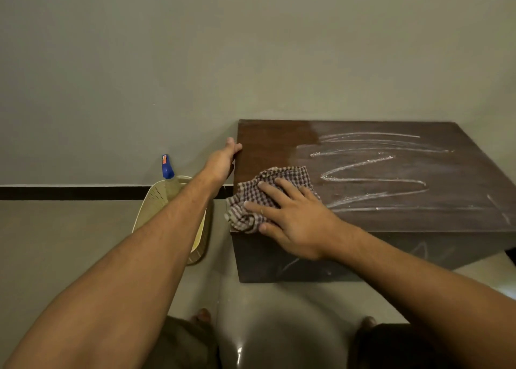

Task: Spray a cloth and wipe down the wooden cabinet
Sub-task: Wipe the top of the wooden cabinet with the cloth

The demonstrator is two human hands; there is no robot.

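**Cabinet top, basket and cloth: items in view**

Basket [152, 201]: cream, perforated plastic, standing on the floor just left of the cabinet, partly hidden behind the left forearm. Contents: one spray bottle [168, 173], upright, blue trigger head at the top, pale body below. Nothing else can be made out inside.

Wooden cabinet [391, 229]: dark brown, low, set against the wall. Its top carries white zigzag streaks [371, 178] across the middle and right; the left strip near the far corner shows clean, darker brown wood. Fainter white marks sit on the front face.

Cloth [268, 184]: checked, purple and white, crumpled, lying on the cabinet top at its near left corner, one fold reaching over the left edge.

Right hand [290, 215]: palm down, fingers spread apart, pressed flat onto the cloth; a ring shows on one finger.

Left hand [223, 159]: curled around the cabinet's left edge near the far corner, thumb on top, fingers down the side.

Floor [69, 243]: pale, glossy; a dark skirting band runs along the wall.
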